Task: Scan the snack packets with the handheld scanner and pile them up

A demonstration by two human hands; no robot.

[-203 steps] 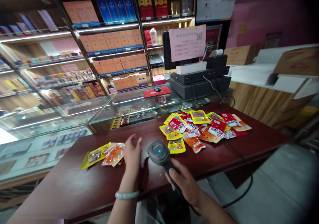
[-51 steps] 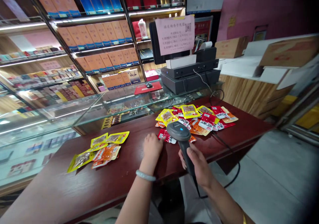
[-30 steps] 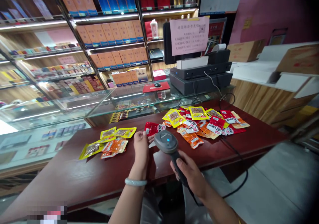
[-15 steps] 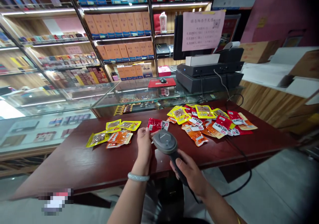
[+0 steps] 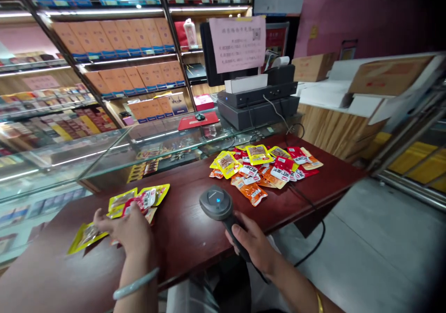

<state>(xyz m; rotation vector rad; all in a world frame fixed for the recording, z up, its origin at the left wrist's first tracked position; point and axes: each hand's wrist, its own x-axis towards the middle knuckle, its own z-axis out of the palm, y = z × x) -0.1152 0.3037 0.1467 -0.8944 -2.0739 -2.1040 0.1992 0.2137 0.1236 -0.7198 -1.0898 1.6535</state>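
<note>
My right hand point(image 5: 252, 245) grips the handle of a grey barcode scanner point(image 5: 216, 204), whose head hangs over the dark red table point(image 5: 188, 231). My left hand point(image 5: 127, 227) lies over the small pile of snack packets point(image 5: 116, 208) at the left, fingers spread, touching a red packet point(image 5: 141, 200) on top of it. A larger heap of yellow, red and orange snack packets point(image 5: 263, 166) lies further right on the table. A pale bangle sits on my left wrist.
A glass display counter point(image 5: 104, 150) runs behind the table, with shelves of boxed goods beyond. A black cash register with a monitor and pink notice point(image 5: 251, 90) stands at the back. The scanner's cable point(image 5: 310, 248) hangs off the table's right side. Cardboard boxes point(image 5: 383, 76) sit on a wooden counter.
My left hand carried the red packet from beside the scanner over to the left pile and now rests on it. The scanner stayed in my right hand. The view swung left.
</note>
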